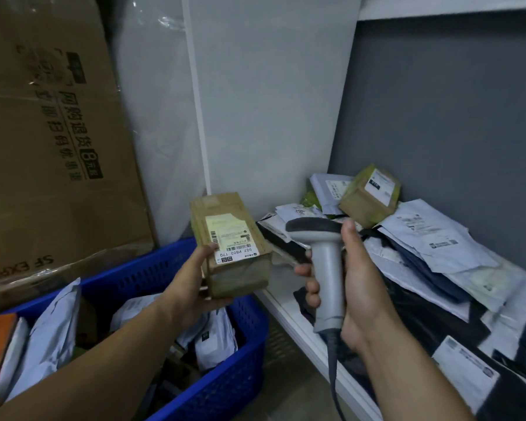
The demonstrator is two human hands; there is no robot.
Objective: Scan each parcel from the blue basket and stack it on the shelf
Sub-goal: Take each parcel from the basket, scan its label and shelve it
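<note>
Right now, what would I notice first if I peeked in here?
You'd spot the brown box with a white label, gripped in the left hand over the blue basket. Beside it, the right hand holds a grey scanner, near the messy parcel pile on the shelf.

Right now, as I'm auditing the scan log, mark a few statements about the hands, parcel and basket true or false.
The left hand holds a brown cardboard parcel, label up. True.
The right hand grips a phone. False: it grips a grey barcode scanner.
The blue basket is empty. False: grey mailer bags lie in it.
A small cardboard box sits on the mailers piled on the shelf. True.
</note>
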